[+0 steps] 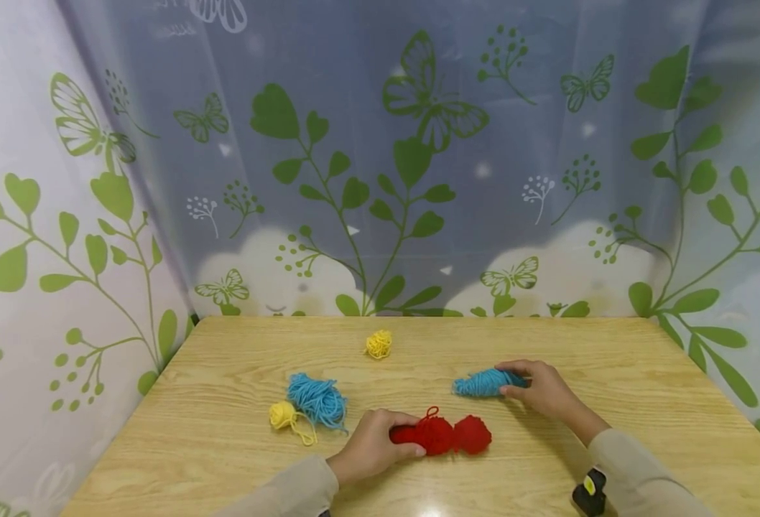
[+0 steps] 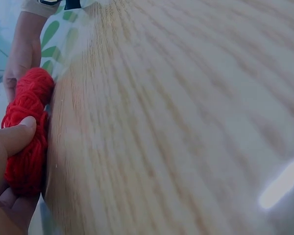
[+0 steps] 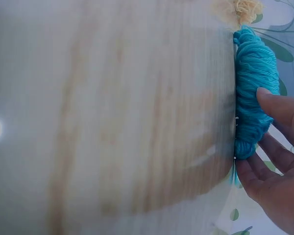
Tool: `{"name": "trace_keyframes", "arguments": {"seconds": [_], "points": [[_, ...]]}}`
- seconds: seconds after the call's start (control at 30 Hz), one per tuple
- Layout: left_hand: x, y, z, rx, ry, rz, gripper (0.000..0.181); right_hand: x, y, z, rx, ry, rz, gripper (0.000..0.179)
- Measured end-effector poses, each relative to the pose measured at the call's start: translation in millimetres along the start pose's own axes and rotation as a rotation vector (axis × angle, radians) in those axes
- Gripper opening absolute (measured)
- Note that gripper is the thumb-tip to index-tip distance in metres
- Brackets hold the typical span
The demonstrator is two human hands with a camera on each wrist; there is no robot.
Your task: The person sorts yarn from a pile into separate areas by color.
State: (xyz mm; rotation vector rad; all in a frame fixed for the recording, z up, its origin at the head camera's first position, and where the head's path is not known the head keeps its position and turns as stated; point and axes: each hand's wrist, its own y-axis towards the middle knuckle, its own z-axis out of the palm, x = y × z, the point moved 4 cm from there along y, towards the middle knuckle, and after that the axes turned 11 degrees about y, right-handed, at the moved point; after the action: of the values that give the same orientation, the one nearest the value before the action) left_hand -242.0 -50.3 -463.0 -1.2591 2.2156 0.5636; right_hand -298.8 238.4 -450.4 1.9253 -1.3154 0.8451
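My left hand (image 1: pixel 378 439) grips the left end of a red yarn skein (image 1: pixel 434 435) on the table, thumb on the near side. Against the skein's right end sits a rounder red yarn ball (image 1: pixel 473 434). Farther back on the right, my right hand (image 1: pixel 544 388) holds a blue yarn skein (image 1: pixel 480 383) by its right end. In the right wrist view the thumb lies on that skein (image 3: pixel 255 83) and the fingers are around its lower end. The left wrist view shows the thumb pressed on the red yarn (image 2: pixel 27 147).
Left of my left hand lie a looser blue yarn bundle (image 1: pixel 318 399) and a small yellow yarn ball (image 1: pixel 281 414) with a trailing strand. Another yellow yarn ball (image 1: pixel 378 345) is near the back edge of the wooden table (image 1: pixel 238 345). Patterned curtains (image 1: pixel 367 237) enclose the table.
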Motion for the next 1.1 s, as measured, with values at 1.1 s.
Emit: {"name": "trace_keyframes", "arguments": {"seconds": [1.1], "points": [[37.1,-4.5,-117.6,-0.046,-0.031,0.04,0.052,-2.5,-0.8,1.6,-0.004,-0.012,0.052,0.037]]}}
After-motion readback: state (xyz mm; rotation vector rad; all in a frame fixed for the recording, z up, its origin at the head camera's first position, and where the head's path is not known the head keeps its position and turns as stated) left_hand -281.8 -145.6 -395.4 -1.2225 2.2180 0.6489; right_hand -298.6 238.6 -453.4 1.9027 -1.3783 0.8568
